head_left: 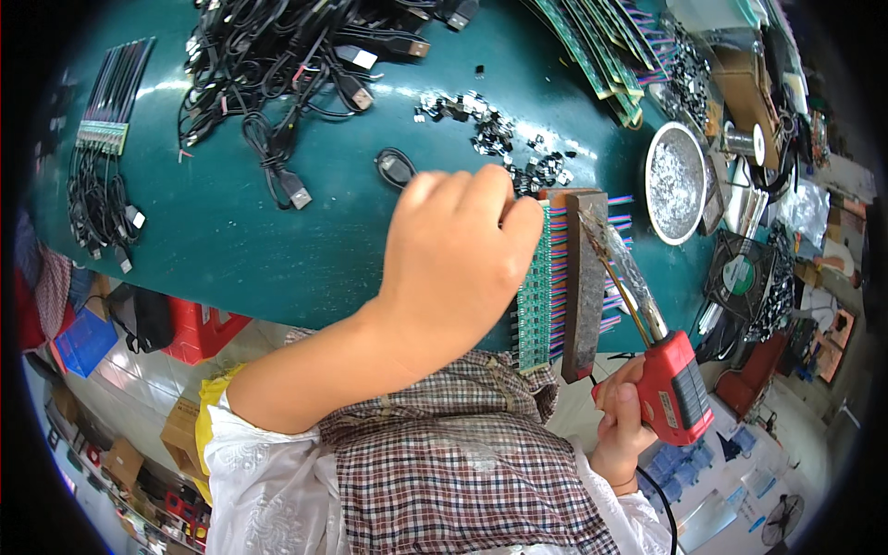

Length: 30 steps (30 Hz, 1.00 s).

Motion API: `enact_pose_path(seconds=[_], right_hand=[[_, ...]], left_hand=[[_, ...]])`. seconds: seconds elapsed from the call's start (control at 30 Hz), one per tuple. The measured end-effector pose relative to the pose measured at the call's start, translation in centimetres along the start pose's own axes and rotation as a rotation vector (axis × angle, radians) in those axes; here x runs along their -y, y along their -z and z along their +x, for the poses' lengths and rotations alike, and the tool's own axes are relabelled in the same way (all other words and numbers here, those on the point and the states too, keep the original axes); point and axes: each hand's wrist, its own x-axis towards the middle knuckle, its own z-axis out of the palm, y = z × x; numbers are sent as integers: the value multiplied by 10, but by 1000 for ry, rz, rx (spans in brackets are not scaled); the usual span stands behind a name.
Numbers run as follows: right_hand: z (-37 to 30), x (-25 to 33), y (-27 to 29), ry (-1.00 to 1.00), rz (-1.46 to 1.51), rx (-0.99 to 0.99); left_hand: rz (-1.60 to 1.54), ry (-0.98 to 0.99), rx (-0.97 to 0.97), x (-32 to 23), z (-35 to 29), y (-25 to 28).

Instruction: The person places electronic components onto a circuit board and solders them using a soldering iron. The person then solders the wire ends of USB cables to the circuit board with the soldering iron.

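Observation:
My left hand point(458, 254) is closed, knuckles up, over the upper end of a green circuit board panel point(534, 319). Its fingertips are hidden, so what they pinch cannot be made out. A coiled black cable point(396, 167) lies just beyond its knuckles. Colored wires point(559, 277) run from the panel beneath a dark, heavy-looking bar point(585, 287) and stick out on its far side. In my right hand point(622, 421) is a red and black soldering gun point(678, 388), its metal tip slanting up toward the bar's upper end.
Black USB cables point(277, 65) pile up at the back, near small loose metal parts point(490, 129). A wired board bundle point(102, 139) lies at left. At right sit a round bowl point(675, 183), a solder wire spool point(743, 141), a small fan point(740, 273) and stacked green boards point(592, 46).

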Motion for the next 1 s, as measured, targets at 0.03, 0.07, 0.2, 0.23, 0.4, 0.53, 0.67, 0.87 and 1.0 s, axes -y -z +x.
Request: enact_pose_path(seconds=[0.03,0.07,0.2,0.23,0.4,0.53,0.67,0.87,1.0], right_hand=[[1,1,-2,0,1,-7],[1,2,-1,0,0,-20],[1,4,-1,-3,8,-53],[1,3,-1,0,8,-60],[2,0,-2,53,44,-40],[-3,9,4,-27,61,13],[-1,2,3,81,68,-30],[0,-1,4,101,94,-44],[8,-3,0,189,52,-44]], left_hand=[[-85,77,10,-5,-4,0],[-175,151,19,-9,-6,3],[-31,121,-241,8,-12,36],[54,198,-269,19,-13,46],[207,581,-326,73,-23,74],[-307,778,-399,75,-36,87],[-427,776,-293,78,-58,113],[-719,727,-72,42,-57,117],[-758,568,305,7,-50,88]])
